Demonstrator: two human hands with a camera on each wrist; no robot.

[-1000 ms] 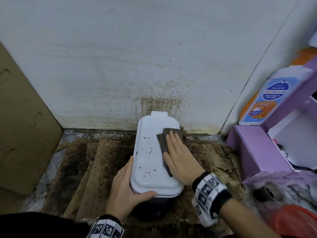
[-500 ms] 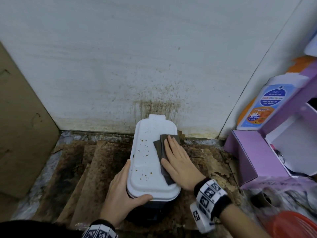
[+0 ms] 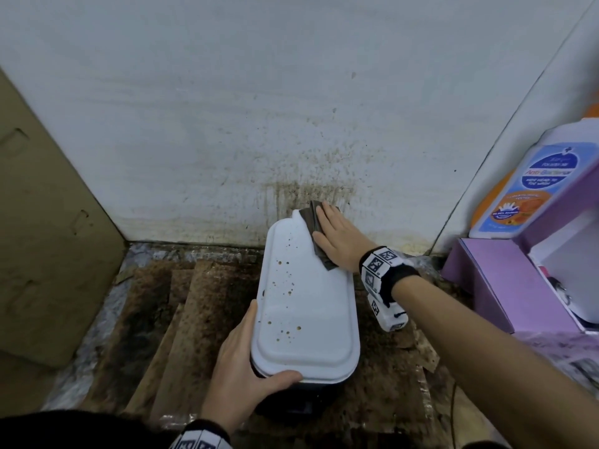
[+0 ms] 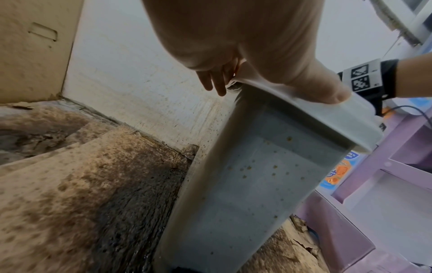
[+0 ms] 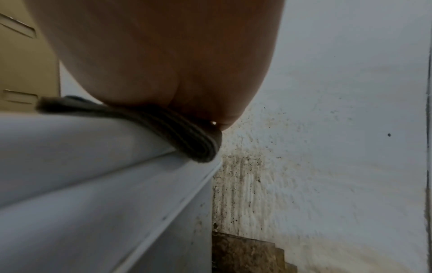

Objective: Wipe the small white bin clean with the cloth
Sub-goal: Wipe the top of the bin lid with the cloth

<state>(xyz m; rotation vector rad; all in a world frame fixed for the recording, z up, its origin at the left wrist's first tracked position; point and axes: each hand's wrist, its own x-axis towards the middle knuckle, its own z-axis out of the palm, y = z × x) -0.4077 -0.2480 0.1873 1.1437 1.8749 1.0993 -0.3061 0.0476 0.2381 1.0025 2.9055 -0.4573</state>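
The small white bin [image 3: 304,306] stands on stained cardboard [image 3: 181,319] near the wall. Its smooth, brown-speckled lid is steadied at the near-left corner by the left hand [image 3: 241,367], fingers curled round the rim. The folded dark cloth [image 3: 316,228] is pressed flat at the far-right edge by the right hand [image 3: 337,241], fingers straight. Firm overlapping strokes toward the left speckles are advised.

1. Head view: even, soft overhead light; wall [image 3: 291,92] bright, no glare; wide-angle bending at edges.
2. Left wrist view: palm [image 4: 233,27] close, unfocused, shaded.
3. Right wrist view: dim, soft blur throughout; underside of hand [image 5: 163,55] dark.
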